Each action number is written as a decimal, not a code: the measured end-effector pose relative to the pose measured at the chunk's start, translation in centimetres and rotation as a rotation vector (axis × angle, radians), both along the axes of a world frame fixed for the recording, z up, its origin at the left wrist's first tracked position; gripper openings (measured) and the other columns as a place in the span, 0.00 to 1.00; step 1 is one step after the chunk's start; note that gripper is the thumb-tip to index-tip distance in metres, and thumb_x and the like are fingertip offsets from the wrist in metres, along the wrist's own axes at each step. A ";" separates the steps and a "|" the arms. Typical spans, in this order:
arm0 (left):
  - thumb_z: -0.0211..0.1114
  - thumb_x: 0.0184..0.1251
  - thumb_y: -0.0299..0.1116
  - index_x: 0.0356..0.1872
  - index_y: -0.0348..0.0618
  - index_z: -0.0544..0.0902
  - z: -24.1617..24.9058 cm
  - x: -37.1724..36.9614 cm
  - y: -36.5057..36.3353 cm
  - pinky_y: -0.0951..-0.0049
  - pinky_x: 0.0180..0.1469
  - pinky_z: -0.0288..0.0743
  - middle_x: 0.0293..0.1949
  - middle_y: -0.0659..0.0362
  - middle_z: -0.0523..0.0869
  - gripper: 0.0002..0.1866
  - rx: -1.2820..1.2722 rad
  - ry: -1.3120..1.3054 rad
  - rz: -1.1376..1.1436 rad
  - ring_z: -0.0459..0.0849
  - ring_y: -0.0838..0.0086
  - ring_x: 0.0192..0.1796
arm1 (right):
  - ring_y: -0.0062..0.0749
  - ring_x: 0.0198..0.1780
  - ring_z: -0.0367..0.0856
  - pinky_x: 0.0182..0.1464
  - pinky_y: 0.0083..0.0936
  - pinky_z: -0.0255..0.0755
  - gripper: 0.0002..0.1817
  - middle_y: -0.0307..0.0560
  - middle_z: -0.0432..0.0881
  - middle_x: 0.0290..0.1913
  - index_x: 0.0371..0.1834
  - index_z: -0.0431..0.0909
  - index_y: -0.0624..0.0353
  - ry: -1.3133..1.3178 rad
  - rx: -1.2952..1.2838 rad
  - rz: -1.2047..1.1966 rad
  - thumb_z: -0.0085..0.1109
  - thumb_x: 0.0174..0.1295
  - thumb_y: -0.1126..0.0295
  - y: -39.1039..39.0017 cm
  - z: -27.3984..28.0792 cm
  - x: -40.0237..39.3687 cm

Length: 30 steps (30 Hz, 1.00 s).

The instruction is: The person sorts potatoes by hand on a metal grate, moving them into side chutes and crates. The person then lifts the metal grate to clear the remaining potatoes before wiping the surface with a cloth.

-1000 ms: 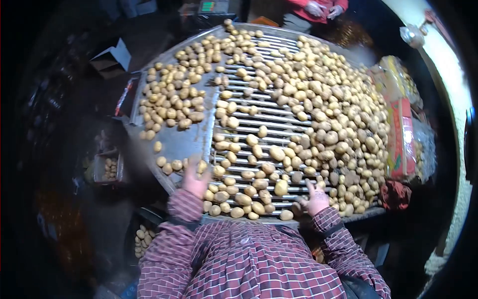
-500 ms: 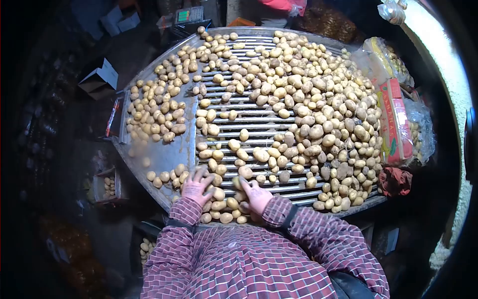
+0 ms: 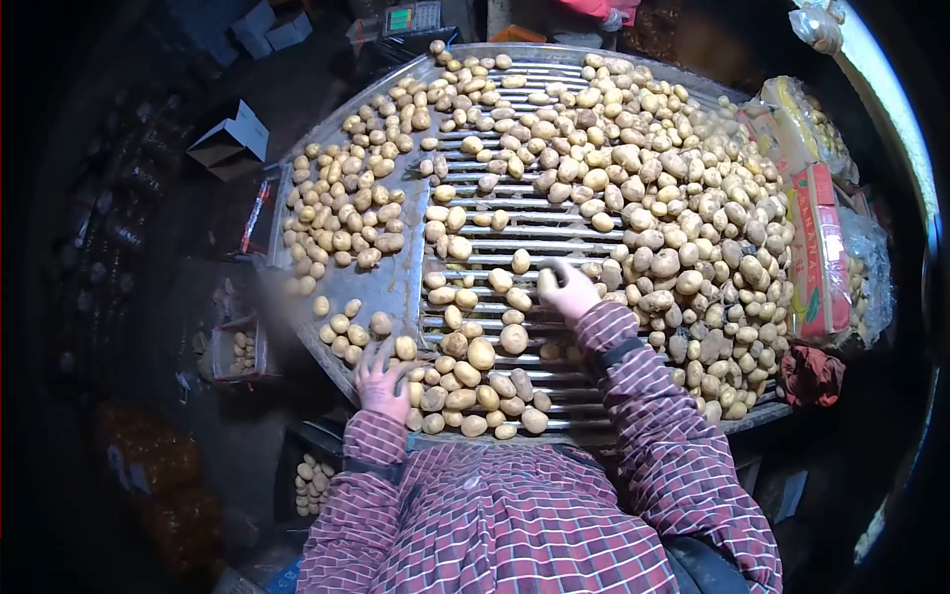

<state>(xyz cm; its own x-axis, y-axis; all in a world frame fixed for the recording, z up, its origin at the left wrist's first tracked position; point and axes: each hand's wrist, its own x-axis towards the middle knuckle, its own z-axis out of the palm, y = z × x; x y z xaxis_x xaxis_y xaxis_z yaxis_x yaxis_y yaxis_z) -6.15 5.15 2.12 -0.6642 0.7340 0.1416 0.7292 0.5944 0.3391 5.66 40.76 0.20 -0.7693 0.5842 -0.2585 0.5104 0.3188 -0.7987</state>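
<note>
My left hand [image 3: 383, 384] lies at the near left of the sorting table with its fingers spread, touching potatoes beside the metal plate. Near the middle of the slatted grate, my right hand [image 3: 568, 291] is curled. A small yellowish patch shows at its fingertips; whether that is a potato or a soiled thumb is not clear. Between the hands and my body sits a cluster of potatoes [image 3: 460, 398]. A larger heap of potatoes [image 3: 693, 228] covers the right side of the metal grate [image 3: 554, 234]. More potatoes [image 3: 346, 203] rest on the flat metal plate [image 3: 381, 287] at left.
A red banana box [image 3: 821, 252] and bagged potatoes [image 3: 863, 277] stand along the right edge, above a crumpled red cloth [image 3: 811, 376]. On the left are an open carton [image 3: 233, 139] and a small box of potatoes [image 3: 240, 351]. A scale [image 3: 414, 18] stands beyond the far edge.
My right hand has moved forward and right, from the near cluster to the grate's middle. My left hand stays beside the near-left potatoes. The view has shifted, and the near cluster looks fuller.
</note>
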 end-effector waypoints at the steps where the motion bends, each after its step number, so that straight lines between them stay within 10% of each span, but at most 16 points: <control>1: 0.67 0.46 0.27 0.41 0.57 0.86 0.4 0.5 1.6 0.54 0.68 0.60 0.63 0.58 0.74 0.17 -0.010 -0.117 -0.026 0.67 0.57 0.68 | 0.37 0.45 0.82 0.48 0.31 0.76 0.23 0.50 0.83 0.44 0.58 0.73 0.58 0.210 -0.289 0.015 0.57 0.58 0.66 0.8 0.3 0.8; 5: 0.65 0.51 0.30 0.53 0.65 0.79 1.2 3.0 8.8 0.50 0.63 0.64 0.59 0.62 0.76 0.24 -0.238 -0.007 -0.428 0.71 0.59 0.63 | 0.31 0.42 0.80 0.44 0.27 0.77 0.22 0.49 0.79 0.43 0.55 0.73 0.61 0.391 -1.149 -0.296 0.61 0.59 0.67 -1.3 2.5 4.6; 8: 0.59 0.60 0.32 0.53 0.68 0.79 0.5 3.2 12.2 0.54 0.61 0.64 0.59 0.66 0.77 0.20 -0.489 -0.081 -0.463 0.71 0.60 0.63 | 0.29 0.39 0.80 0.41 0.25 0.76 0.13 0.43 0.82 0.34 0.43 0.80 0.60 0.138 -0.778 -0.210 0.62 0.60 0.65 -2.1 1.8 6.5; 9: 0.60 0.60 0.32 0.53 0.67 0.79 1.2 2.7 13.0 0.55 0.61 0.64 0.59 0.66 0.77 0.20 -0.534 -0.113 -0.448 0.71 0.61 0.63 | 0.26 0.36 0.80 0.40 0.25 0.75 0.12 0.40 0.83 0.31 0.40 0.82 0.61 0.137 -0.297 -0.056 0.62 0.59 0.65 -2.8 2.6 6.9; 14: 0.69 0.47 0.36 0.55 0.62 0.79 5.0 0.3 14.2 0.57 0.65 0.63 0.55 0.62 0.80 0.27 -0.620 -0.320 -0.399 0.71 0.56 0.61 | 0.47 0.50 0.81 0.52 0.40 0.75 0.27 0.51 0.78 0.54 0.60 0.73 0.48 -0.293 0.348 0.342 0.65 0.55 0.63 -7.3 5.4 4.0; 16: 0.71 0.46 0.34 0.57 0.56 0.78 2.5 0.1 11.1 0.62 0.68 0.62 0.56 0.59 0.82 0.31 -0.251 -0.436 -0.240 0.73 0.63 0.63 | 0.47 0.50 0.81 0.52 0.41 0.76 0.26 0.54 0.75 0.55 0.59 0.73 0.48 -0.416 0.434 0.550 0.64 0.55 0.62 -8.4 4.0 2.2; 18: 0.69 0.51 0.27 0.60 0.46 0.75 0.5 -0.5 8.1 0.67 0.66 0.67 0.55 0.59 0.81 0.30 0.441 -1.366 -0.132 0.76 0.69 0.61 | 0.49 0.49 0.81 0.51 0.40 0.77 0.22 0.57 0.78 0.51 0.56 0.75 0.48 -0.352 0.433 0.499 0.63 0.56 0.63 -9.1 2.8 1.1; 20: 0.67 0.56 0.24 0.65 0.37 0.68 3.0 -1.2 5.6 0.67 0.64 0.71 0.58 0.54 0.78 0.33 0.680 -1.605 -0.139 0.78 0.68 0.59 | 0.47 0.48 0.82 0.49 0.38 0.78 0.20 0.55 0.80 0.50 0.55 0.75 0.50 -0.207 0.351 0.454 0.61 0.58 0.63 -8.4 2.4 0.6; 23: 0.61 0.57 0.19 0.69 0.37 0.61 4.5 0.9 -0.9 0.54 0.63 0.75 0.58 0.46 0.77 0.35 1.071 -1.840 0.280 0.77 0.51 0.62 | 0.40 0.47 0.82 0.46 0.32 0.79 0.22 0.51 0.80 0.52 0.57 0.74 0.55 0.028 -0.805 0.089 0.57 0.63 0.59 -5.3 3.1 0.4; 26: 0.59 0.64 0.29 0.67 0.41 0.65 3.5 1.6 -6.0 0.50 0.59 0.77 0.60 0.48 0.76 0.29 1.307 -1.729 0.204 0.77 0.49 0.61 | 0.40 0.49 0.81 0.45 0.32 0.79 0.24 0.51 0.79 0.57 0.62 0.71 0.55 0.353 -1.499 -0.289 0.52 0.68 0.54 -4.8 2.6 1.0; 30: 0.56 0.70 0.47 0.62 0.56 0.73 -0.2 1.2 -15.2 0.55 0.45 0.78 0.55 0.53 0.79 0.22 1.417 -1.536 0.914 0.80 0.52 0.55 | 0.46 0.51 0.80 0.45 0.37 0.79 0.23 0.51 0.77 0.57 0.63 0.69 0.56 0.327 -1.442 -0.362 0.49 0.70 0.56 -6.4 2.3 -1.9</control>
<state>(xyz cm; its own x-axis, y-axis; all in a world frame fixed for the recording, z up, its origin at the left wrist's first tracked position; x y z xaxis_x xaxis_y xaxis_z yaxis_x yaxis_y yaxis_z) -4.92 -10.02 1.91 -0.7345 0.1987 -0.6489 -0.6359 -0.5356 0.5557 3.75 34.36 2.48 -0.7795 0.1533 -0.6074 0.1322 -0.9075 -0.3987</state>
